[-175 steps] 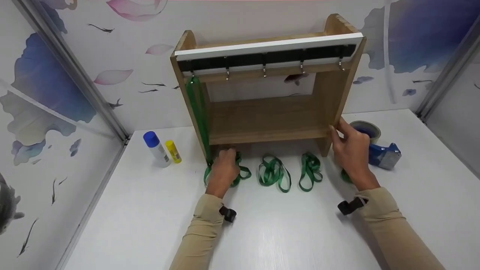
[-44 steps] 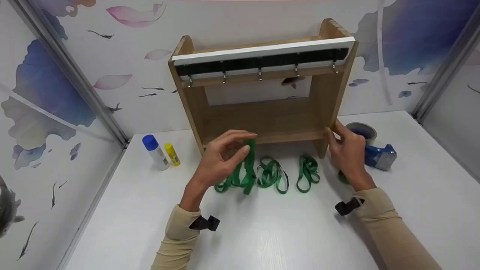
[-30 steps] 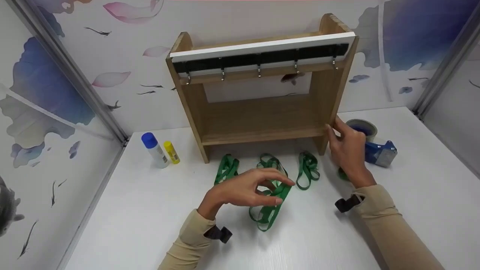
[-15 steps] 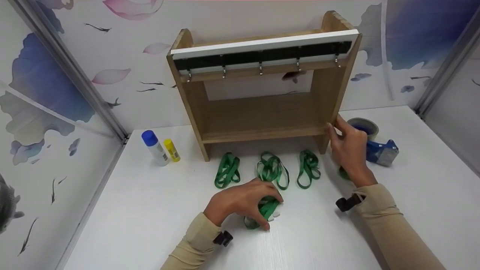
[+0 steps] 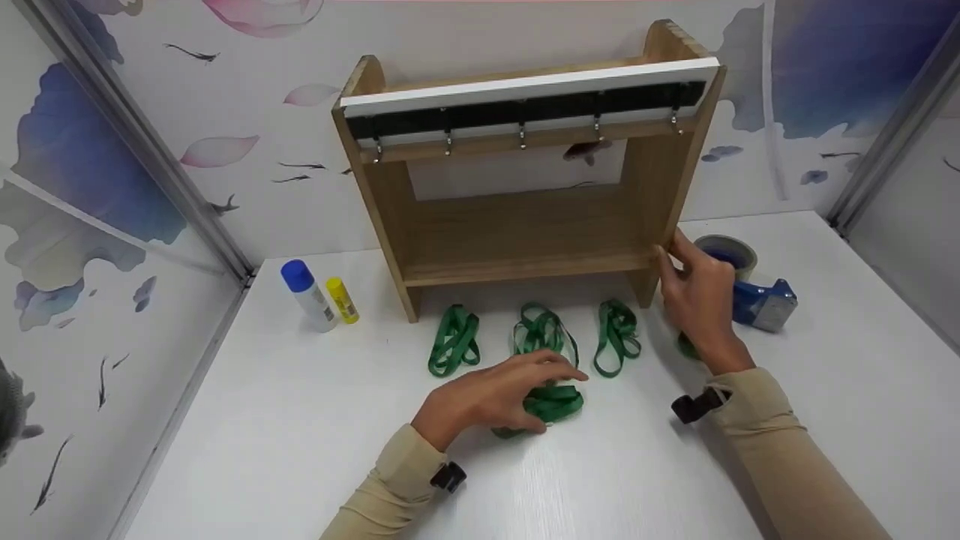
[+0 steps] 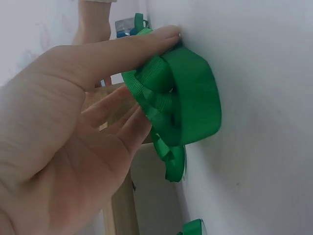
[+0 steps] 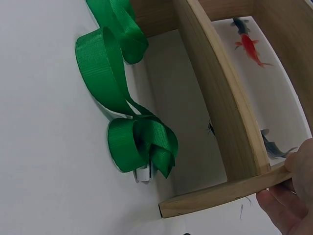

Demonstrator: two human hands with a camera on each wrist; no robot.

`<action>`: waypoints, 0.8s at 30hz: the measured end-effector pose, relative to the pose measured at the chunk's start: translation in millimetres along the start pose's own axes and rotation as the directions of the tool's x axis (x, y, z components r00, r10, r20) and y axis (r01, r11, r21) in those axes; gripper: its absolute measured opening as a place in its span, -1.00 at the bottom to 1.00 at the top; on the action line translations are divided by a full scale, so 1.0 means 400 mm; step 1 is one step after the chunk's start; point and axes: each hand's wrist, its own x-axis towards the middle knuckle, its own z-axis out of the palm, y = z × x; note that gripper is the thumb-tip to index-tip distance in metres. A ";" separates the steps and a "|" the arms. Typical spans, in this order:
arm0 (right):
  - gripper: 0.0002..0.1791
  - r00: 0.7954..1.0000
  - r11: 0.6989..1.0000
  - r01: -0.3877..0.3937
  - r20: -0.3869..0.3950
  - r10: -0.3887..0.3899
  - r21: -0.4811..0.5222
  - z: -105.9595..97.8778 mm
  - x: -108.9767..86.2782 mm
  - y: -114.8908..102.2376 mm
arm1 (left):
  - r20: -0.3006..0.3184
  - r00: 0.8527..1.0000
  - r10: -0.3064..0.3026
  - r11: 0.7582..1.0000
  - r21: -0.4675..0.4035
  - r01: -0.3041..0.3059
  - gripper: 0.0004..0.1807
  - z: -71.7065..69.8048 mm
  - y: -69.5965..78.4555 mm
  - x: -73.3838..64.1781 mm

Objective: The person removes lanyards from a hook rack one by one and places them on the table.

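Observation:
In the head view, my left hand (image 5: 499,397) is over a bundled green lanyard (image 5: 555,403) on the white table. Its thumb and index finger are spread on either side; in the left wrist view, the thumb touches the ribbon's edge (image 6: 200,98). My right hand (image 5: 699,300) grips the right side panel of a wooden rack (image 5: 525,232), thumb and fingers on its lower edge. Several more green lanyards lie before the rack: one left (image 5: 454,341), one middle (image 5: 538,330), one right (image 5: 617,337). A white plastic fitting (image 7: 143,173) shows under one in the right wrist view.
Along the rack's upper front runs a black strip (image 5: 525,114) with several bare metal hooks. A blue-capped glue bottle (image 5: 309,296) and a yellow glue stick (image 5: 343,300) stand left. Behind my right hand are a tape roll (image 5: 726,253) and a blue tape dispenser (image 5: 765,304).
A lanyard hung from the leftmost hook at first; that hook is now bare. My left hand has carried a lanyard forward, set it down and loosened its fingers. My right hand has stayed on the rack.

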 end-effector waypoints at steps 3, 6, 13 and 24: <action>-0.49 1.000 1.000 -0.005 0.001 0.005 0.001 -0.002 0.000 -0.002 | 0.015 1.000 0.000 1.000 0.003 0.000 -0.28 -0.004 -0.003 0.001; -0.50 1.000 1.000 -0.008 -0.001 0.008 0.006 -0.002 0.000 -0.003 | 0.029 0.999 0.028 1.000 0.001 -0.028 -0.41 -0.008 -0.009 0.001; -0.48 1.000 1.000 -0.017 0.008 0.017 0.001 0.000 -0.003 -0.005 | 0.018 0.999 0.028 1.000 0.006 -0.028 -0.50 -0.017 -0.027 -0.017; -0.49 1.000 1.000 -0.008 0.001 0.008 0.001 -0.001 -0.001 -0.003 | -0.010 1.000 0.019 0.999 0.032 -0.019 -0.48 -0.011 -0.035 -0.015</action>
